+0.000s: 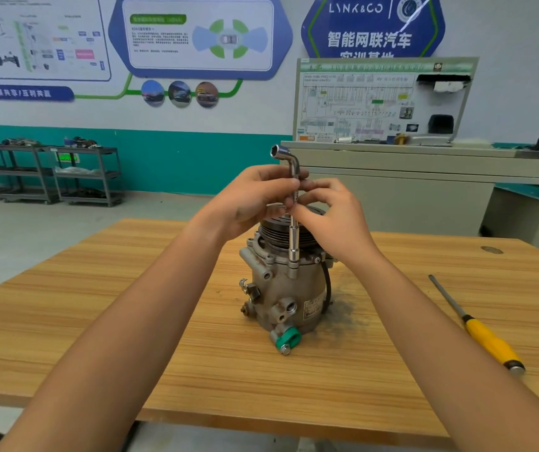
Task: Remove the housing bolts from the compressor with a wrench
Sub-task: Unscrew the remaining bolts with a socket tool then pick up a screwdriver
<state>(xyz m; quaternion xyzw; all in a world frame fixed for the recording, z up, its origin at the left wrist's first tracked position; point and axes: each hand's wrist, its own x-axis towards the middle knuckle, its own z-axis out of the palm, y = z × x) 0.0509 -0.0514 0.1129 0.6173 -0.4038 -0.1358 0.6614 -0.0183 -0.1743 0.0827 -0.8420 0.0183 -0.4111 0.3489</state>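
A grey metal compressor (289, 295) stands upright on the wooden table (163, 321), its black grooved pulley on top and a green cap near its base. A chrome L-shaped socket wrench (293, 243) stands vertically with its lower socket down on a bolt at the housing's upper rim; its bent end points up and left. My left hand (251, 200) grips the wrench shaft just below the bend. My right hand (326, 213) pinches the shaft from the right, slightly lower. The bolt under the socket is hidden.
A yellow-handled screwdriver (480, 331) lies on the table to the right. Behind the table stands a beige training bench (424, 177) with a wiring-diagram board. Metal shelf carts (65, 174) line the teal wall at far left.
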